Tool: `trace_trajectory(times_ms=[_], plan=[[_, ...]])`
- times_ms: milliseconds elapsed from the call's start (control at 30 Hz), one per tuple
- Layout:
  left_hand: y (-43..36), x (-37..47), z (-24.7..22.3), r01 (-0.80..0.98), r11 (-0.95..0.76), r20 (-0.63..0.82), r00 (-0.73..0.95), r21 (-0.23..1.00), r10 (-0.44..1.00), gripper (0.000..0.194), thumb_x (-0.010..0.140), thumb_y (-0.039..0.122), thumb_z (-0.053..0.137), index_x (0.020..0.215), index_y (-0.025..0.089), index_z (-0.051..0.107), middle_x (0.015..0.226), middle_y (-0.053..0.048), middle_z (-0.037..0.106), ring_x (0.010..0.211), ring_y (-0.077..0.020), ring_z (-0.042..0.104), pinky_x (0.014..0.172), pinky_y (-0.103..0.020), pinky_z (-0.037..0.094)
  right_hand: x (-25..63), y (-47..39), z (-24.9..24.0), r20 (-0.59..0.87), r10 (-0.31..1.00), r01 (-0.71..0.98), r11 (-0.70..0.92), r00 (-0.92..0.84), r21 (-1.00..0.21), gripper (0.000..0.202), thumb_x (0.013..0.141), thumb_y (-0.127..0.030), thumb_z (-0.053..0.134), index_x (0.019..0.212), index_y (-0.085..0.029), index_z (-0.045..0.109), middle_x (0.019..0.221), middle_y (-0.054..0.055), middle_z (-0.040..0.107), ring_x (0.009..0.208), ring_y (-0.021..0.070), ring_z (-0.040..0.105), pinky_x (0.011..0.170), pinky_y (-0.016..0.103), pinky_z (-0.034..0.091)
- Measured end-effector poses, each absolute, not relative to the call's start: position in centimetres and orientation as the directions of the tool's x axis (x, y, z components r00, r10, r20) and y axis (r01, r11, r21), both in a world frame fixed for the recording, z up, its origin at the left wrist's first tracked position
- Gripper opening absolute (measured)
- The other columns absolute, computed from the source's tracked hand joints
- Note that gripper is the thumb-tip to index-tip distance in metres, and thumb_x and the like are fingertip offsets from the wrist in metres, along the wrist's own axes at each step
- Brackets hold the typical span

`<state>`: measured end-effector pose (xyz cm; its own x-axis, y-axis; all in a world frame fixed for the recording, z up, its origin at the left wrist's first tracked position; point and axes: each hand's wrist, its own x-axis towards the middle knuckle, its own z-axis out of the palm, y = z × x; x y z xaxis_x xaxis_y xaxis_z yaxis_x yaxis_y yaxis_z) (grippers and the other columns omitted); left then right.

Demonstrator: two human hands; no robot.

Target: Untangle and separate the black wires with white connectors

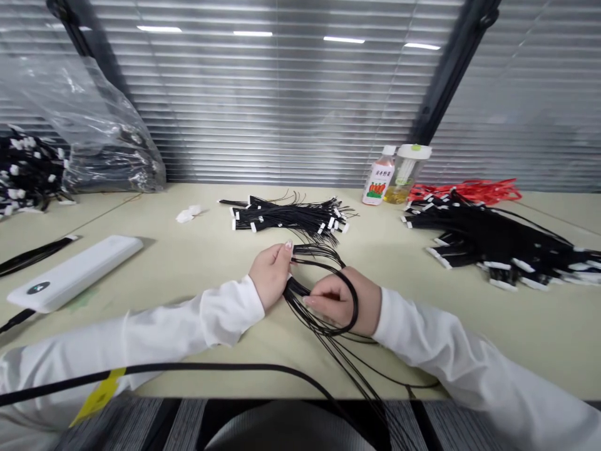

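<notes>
A looped bundle of thin black wires (353,307) lies between my two hands, its loose ends trailing over the table's front edge. My left hand (273,272) is closed, pinching the bundle near a white end piece between thumb and fingers. My right hand (350,297) reaches into the loop with its fingers curled against the strands; the loop passes across the back of this hand. Just beyond, a pile of black wire harnesses (288,216) with white connectors rests on the table.
On the left are a white power bank (77,272), a plastic bag (115,150) and more harnesses (28,169). A juice bottle (378,176), a lidded cup (407,172), red wires (488,190) and a large black harness pile (502,235) stand or lie on the right. A black cable (211,367) crosses in front.
</notes>
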<state>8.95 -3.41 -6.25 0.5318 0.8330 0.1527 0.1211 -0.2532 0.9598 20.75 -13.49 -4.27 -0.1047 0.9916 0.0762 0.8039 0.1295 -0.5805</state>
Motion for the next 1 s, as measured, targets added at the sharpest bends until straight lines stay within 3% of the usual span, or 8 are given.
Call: trace_trajectory(times_ms=[267,567,667,733,800,900,1000], plan=[[-3.9,9.1,-6.0,0.155,-0.3,0.168,0.555,0.941,0.815,0.04,0.079,0.045,0.033,0.054,0.015,0.04,0.043,0.005,0.037,0.042,-0.0058,0.035,0.043,-0.018,0.029,19.8,-13.3,-5.2,0.199,0.978,0.843,0.16,-0.064,-0.513,0.018,0.068,-0.02,0.045,0.055,-0.012,0.054,0.049,-0.002,0.048,0.046,0.0029,0.036,0.047,0.016,0.025],[-3.2,9.1,-6.5,0.193,-0.308,0.118,0.639,0.932,0.76,0.042,0.078,0.049,0.033,0.057,0.015,0.045,0.045,0.003,0.044,0.046,-0.0081,0.044,0.051,-0.02,0.035,19.5,-13.2,-5.9,0.175,0.983,0.833,0.137,-0.049,-0.536,0.009,0.062,-0.014,0.045,0.058,-0.013,0.053,0.046,-0.004,0.048,0.042,0.0025,0.035,0.043,0.014,0.026],[-3.0,8.9,-6.6,0.204,-0.326,0.126,0.64,0.923,0.758,0.044,0.076,0.052,0.033,0.057,0.015,0.047,0.045,0.004,0.042,0.046,-0.0074,0.041,0.05,-0.02,0.034,20.1,-13.1,-6.2,0.17,0.98,0.82,0.182,-0.105,-0.542,0.007,0.062,-0.013,0.046,0.062,-0.014,0.053,0.047,-0.004,0.048,0.042,0.0019,0.036,0.042,0.012,0.027],[-2.8,8.9,-6.7,0.203,-0.341,0.141,0.635,0.918,0.76,0.044,0.076,0.052,0.034,0.057,0.015,0.048,0.045,0.004,0.041,0.045,-0.007,0.038,0.048,-0.02,0.032,20.8,-13.2,-5.7,0.185,0.973,0.855,0.213,-0.14,-0.473,0.008,0.062,-0.013,0.047,0.063,-0.014,0.054,0.049,-0.004,0.049,0.043,0.0022,0.037,0.044,0.012,0.029],[-2.6,8.9,-6.8,0.201,-0.337,0.147,0.62,0.92,0.771,0.044,0.076,0.052,0.034,0.058,0.015,0.049,0.045,0.004,0.04,0.044,-0.007,0.037,0.047,-0.02,0.031,21.8,-13.5,-4.6,0.208,0.969,0.932,0.193,-0.132,-0.307,0.009,0.062,-0.013,0.048,0.062,-0.015,0.057,0.054,-0.002,0.052,0.048,0.0042,0.042,0.049,0.015,0.032],[-2.3,8.9,-7.1,0.197,-0.292,0.133,0.571,0.936,0.81,0.044,0.076,0.052,0.034,0.058,0.015,0.048,0.044,0.004,0.04,0.043,-0.0071,0.037,0.045,-0.02,0.03,23.3,-14.1,-2.7,0.289,0.956,0.999,-0.037,0.043,-0.026,0.019,0.071,-0.017,0.043,0.064,-0.016,0.06,0.067,0.004,0.057,0.061,0.0105,0.051,0.057,0.021,0.035],[-2.3,8.9,-7.2,0.186,-0.248,0.115,0.531,0.951,0.839,0.043,0.075,0.053,0.034,0.058,0.015,0.047,0.044,0.004,0.04,0.042,-0.0074,0.037,0.043,-0.02,0.029,24.6,-14.3,-1.6,0.467,0.854,0.967,-0.254,0.227,-0.006,0.021,0.074,-0.02,0.041,0.076,-0.019,0.062,0.067,0.004,0.059,0.062,0.0141,0.054,0.059,0.025,0.037]])
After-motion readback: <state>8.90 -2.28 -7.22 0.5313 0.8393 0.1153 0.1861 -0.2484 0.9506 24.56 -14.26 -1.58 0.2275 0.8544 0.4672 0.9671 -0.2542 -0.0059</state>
